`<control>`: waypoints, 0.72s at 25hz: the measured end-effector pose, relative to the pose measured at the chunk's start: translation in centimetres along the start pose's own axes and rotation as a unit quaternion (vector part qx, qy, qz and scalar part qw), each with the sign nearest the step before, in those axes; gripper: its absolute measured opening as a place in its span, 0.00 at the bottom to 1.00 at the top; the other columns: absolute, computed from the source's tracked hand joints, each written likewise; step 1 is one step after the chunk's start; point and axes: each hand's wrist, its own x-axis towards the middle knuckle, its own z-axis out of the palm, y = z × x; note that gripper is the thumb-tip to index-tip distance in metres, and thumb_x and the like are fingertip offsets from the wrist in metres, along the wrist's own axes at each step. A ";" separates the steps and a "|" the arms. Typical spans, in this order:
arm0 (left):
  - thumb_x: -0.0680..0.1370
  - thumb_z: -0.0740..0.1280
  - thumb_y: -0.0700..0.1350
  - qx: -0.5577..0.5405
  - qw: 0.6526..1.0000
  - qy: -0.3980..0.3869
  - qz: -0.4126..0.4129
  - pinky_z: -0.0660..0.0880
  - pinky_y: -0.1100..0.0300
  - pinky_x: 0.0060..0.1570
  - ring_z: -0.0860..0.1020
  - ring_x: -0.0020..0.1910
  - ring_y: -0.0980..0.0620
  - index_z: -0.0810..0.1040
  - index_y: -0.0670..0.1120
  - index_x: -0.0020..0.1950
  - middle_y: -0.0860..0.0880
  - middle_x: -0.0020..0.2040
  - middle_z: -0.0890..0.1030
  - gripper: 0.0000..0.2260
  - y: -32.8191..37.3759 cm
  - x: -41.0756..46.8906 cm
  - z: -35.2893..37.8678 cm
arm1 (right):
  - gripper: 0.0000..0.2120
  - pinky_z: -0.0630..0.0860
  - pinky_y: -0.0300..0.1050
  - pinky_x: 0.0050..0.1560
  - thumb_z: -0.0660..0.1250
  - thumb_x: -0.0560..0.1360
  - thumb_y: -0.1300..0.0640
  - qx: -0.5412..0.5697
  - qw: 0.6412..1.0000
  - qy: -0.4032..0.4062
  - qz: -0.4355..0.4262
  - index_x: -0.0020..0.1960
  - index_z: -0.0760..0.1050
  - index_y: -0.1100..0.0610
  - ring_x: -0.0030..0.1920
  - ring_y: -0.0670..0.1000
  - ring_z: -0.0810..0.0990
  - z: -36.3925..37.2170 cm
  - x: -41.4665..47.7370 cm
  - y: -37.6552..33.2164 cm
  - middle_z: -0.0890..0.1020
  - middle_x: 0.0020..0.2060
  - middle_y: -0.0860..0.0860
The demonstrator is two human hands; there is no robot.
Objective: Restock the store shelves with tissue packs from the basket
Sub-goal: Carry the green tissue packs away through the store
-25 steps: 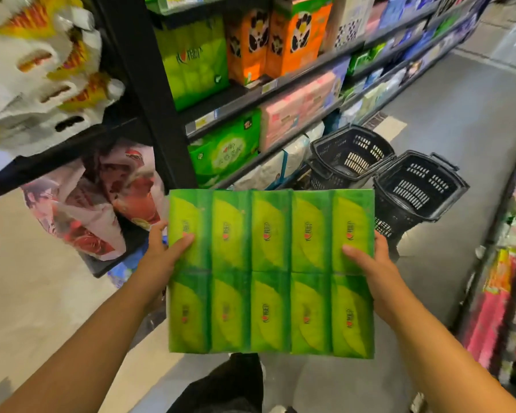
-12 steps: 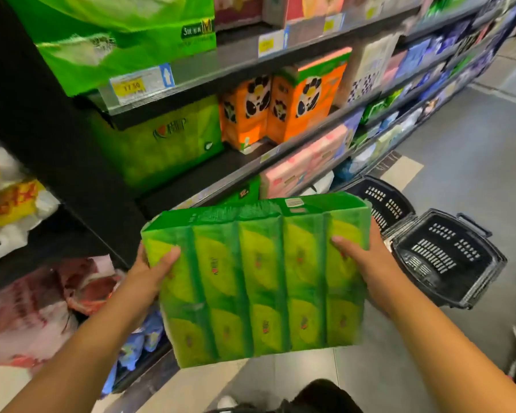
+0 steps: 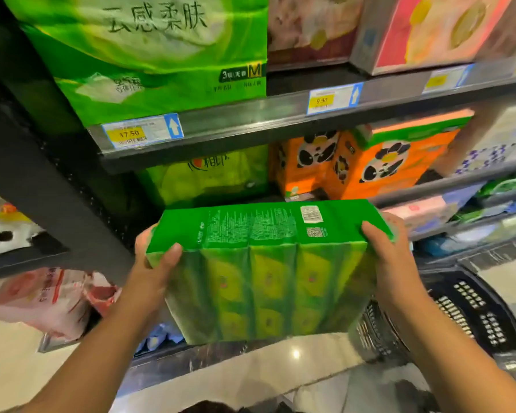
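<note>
- Left hand [image 3: 149, 263] and right hand [image 3: 390, 257] grip the green tissue pack [image 3: 268, 263] by its ends, fingers clamped on it.
- The pack is level with the shelf [image 3: 414, 193] holding orange panda packs [image 3: 370, 165].

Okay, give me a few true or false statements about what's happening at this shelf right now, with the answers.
1. Only the right hand holds the green tissue pack. False: the left hand grips its other end too.
2. Beyond the pack, orange panda boxes stand on a shelf. True.
3. The price tag below the large green pack reads 9.90. False: it reads 17.50.
4. A black basket sits at lower right. True.
</note>
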 end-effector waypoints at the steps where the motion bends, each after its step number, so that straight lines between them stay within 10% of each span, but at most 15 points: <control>1: 0.57 0.77 0.68 -0.031 0.999 0.008 -0.001 0.74 0.42 0.58 0.79 0.56 0.46 0.74 0.62 0.60 0.49 0.56 0.82 0.34 0.7 -0.1 0.8 | 0.25 0.75 0.45 0.49 0.71 0.67 0.43 0.010 1.000 -0.019 -0.017 0.61 0.71 0.49 0.52 0.47 0.79 -0.3 1.3 -0.6 0.78 0.54 0.50; 6: 0.72 0.71 0.44 -0.039 0.990 0.114 0.067 0.76 0.44 0.50 0.79 0.53 0.44 0.74 0.58 0.54 0.48 0.55 0.81 0.15 4.3 -2.4 3.4 | 0.19 0.79 0.40 0.51 0.60 0.75 0.60 0.043 0.989 -0.119 -0.072 0.62 0.72 0.44 0.54 0.46 0.80 0.0 4.2 -2.3 0.81 0.55 0.46; 13: 0.70 0.67 0.52 0.064 0.966 0.157 0.193 0.69 0.33 0.62 0.74 0.62 0.39 0.74 0.63 0.59 0.47 0.64 0.75 0.18 7.4 -4.4 1.0 | 0.26 0.78 0.42 0.53 0.54 0.73 0.68 0.096 0.959 -0.229 -0.137 0.68 0.66 0.51 0.57 0.47 0.78 4.1 6.1 -5.4 0.78 0.57 0.45; 18: 0.72 0.64 0.49 0.088 0.940 0.167 0.286 0.72 0.52 0.58 0.75 0.58 0.50 0.75 0.58 0.57 0.55 0.58 0.77 0.14 7.3 -3.6 0.5 | 0.24 0.79 0.39 0.48 0.56 0.74 0.64 0.107 0.957 -0.241 -0.124 0.63 0.69 0.42 0.55 0.46 0.79 5.7 7.3 -5.3 0.79 0.56 0.44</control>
